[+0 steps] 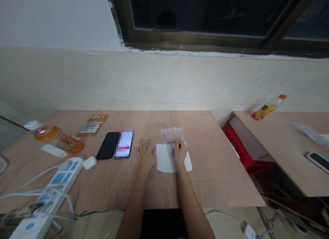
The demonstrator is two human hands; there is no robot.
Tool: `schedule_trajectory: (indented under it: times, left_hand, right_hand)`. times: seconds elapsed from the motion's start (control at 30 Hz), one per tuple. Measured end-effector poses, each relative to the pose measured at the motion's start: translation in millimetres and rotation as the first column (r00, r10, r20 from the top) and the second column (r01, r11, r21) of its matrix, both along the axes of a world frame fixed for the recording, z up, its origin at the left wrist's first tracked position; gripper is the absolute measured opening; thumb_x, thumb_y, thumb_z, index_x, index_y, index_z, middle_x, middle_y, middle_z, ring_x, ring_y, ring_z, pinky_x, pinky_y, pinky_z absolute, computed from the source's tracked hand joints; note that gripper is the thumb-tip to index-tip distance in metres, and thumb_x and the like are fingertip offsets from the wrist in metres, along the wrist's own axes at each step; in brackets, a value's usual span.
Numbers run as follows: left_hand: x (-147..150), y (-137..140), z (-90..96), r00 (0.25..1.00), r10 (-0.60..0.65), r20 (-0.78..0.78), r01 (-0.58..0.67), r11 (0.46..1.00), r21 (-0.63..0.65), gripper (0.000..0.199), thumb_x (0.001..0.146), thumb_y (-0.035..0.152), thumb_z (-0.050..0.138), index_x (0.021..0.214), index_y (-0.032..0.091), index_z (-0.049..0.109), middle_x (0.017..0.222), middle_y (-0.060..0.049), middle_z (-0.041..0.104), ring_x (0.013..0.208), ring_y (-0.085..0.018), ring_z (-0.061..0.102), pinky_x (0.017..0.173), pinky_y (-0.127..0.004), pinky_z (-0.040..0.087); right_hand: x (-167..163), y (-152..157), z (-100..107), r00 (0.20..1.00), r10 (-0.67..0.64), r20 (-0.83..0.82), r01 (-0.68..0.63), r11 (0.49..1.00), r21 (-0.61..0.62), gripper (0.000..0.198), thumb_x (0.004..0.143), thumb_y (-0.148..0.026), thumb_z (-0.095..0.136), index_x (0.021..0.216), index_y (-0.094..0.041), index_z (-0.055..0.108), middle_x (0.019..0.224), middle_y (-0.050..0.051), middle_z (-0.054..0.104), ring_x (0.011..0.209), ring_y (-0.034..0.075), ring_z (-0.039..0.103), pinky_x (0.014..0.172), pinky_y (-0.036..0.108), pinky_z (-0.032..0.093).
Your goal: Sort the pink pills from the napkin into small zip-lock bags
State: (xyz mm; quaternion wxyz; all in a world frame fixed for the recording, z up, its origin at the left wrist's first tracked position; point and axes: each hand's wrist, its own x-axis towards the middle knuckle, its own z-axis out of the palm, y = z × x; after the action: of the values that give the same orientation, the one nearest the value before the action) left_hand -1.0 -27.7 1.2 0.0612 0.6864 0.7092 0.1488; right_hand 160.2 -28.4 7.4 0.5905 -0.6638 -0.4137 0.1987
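The bench [218, 184] is tan, wood-grained. At six o'clock the paper [166, 160] is white; at its twelve, the bags [168, 135] are clear with pink print. At nine, one bottle [61, 139] is mostly orange, white-capped, the packet [92, 125] orange and white. At eight the strip [61, 182] is white with blue sockets [58, 178]; at three, another bottle [267, 109] is orange-capped.

Beige wall [159, 83], dark window [205, 12] above — lt-brown desk [216, 167] below, 2nd desk [277, 146] at R, pale floor [102, 227].
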Motion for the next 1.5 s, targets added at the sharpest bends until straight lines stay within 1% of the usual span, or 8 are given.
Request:
schedule_trajectory:
  times: [0.23,0.4,0.6,0.73,0.97,1.13,1.33,1.5]
  left_hand:
    - [5,-1,21.6,0.997,-0.022,0.08,0.011,0.991,0.136,0.059,0.094,0.044,0.04,0.148,0.019,0.035,0.158,-0.017,0.024,0.147,-0.034,0.019,0.114,-0.06,0.018]
    - [19,-2,32.4,0.98,-0.169,0.101,0.138,0.956,0.26,0.043,0.094,0.037,0.043,0.133,0.021,0.053,0.145,-0.015,0.047,0.134,-0.03,0.041,0.111,-0.053,0.026]
    - [44,-8,21.2,0.923,-0.37,0.106,0.326,0.898,0.296,0.031,0.094,0.033,0.047,0.12,0.024,0.06,0.128,-0.009,0.061,0.119,-0.025,0.052,0.103,-0.046,0.035]
    - [55,-12,19.1,0.904,-0.414,0.103,0.372,0.883,0.286,0.029,0.093,0.028,0.049,0.12,0.025,0.06,0.126,-0.007,0.062,0.116,-0.024,0.053,0.101,-0.043,0.038]
    - [70,-6,28.9,0.89,-0.446,0.093,0.412,0.875,0.253,0.027,0.092,0.024,0.05,0.116,0.024,0.062,0.122,-0.007,0.064,0.115,-0.024,0.054,0.1,-0.043,0.039]
    - [83,4,27.7,0.868,-0.491,0.078,0.47,0.861,0.193,0.03,0.092,0.023,0.049,0.119,0.024,0.062,0.134,-0.008,0.057,0.125,-0.027,0.047,0.108,-0.05,0.032]
    - [95,12,26.3,0.831,-0.554,0.047,0.547,0.83,0.108,0.033,0.094,0.026,0.044,0.123,0.026,0.061,0.143,-0.008,0.05,0.135,-0.028,0.04,0.113,-0.056,0.024]
    - [99,14,22.2,0.822,-0.568,0.029,0.565,0.822,0.077,0.035,0.094,0.025,0.044,0.125,0.023,0.058,0.142,-0.01,0.051,0.136,-0.029,0.039,0.114,-0.057,0.023]
  right_hand:
    - [0,0,2,1.0,0.003,-0.007,-0.003,1.0,0.026,0.042,0.093,-0.049,0.042,0.06,-0.022,0.047,0.062,-0.001,0.05,0.064,0.016,0.043,0.063,0.027,0.03]
    - [1,0,-2,1.0,0.011,-0.018,-0.01,0.999,0.039,0.044,0.093,-0.051,0.04,0.063,-0.021,0.05,0.066,-0.001,0.052,0.066,0.015,0.045,0.064,0.027,0.032]
    - [3,1,-12,0.993,0.049,-0.109,-0.037,0.994,0.104,0.052,0.093,-0.059,0.036,0.075,-0.017,0.06,0.067,0.0,0.055,0.064,0.015,0.048,0.064,0.027,0.038]
    - [5,0,-15,0.966,0.042,-0.254,-0.004,0.989,0.147,0.054,0.091,-0.061,0.035,0.083,-0.017,0.065,0.075,0.004,0.063,0.068,0.016,0.056,0.065,0.028,0.044]
    - [30,0,-6,0.81,0.068,-0.583,0.08,0.971,0.224,0.063,0.087,-0.07,0.035,0.092,-0.016,0.067,0.081,0.007,0.069,0.068,0.016,0.064,0.059,0.028,0.049]
    - [54,1,-4,0.805,0.011,-0.593,0.118,0.977,0.179,0.072,0.083,-0.076,0.034,0.099,-0.015,0.068,0.086,0.009,0.071,0.075,0.019,0.066,0.063,0.03,0.05]
    - [62,-2,-13,0.819,-0.024,-0.574,0.069,0.996,0.056,0.074,0.081,-0.076,0.04,0.114,-0.015,0.067,0.093,0.011,0.072,0.079,0.02,0.067,0.064,0.03,0.05]
    - [57,-5,-16,0.775,0.034,-0.632,0.047,0.993,0.112,0.068,0.079,-0.074,0.047,0.106,-0.016,0.068,0.093,0.009,0.072,0.075,0.019,0.067,0.061,0.029,0.052]
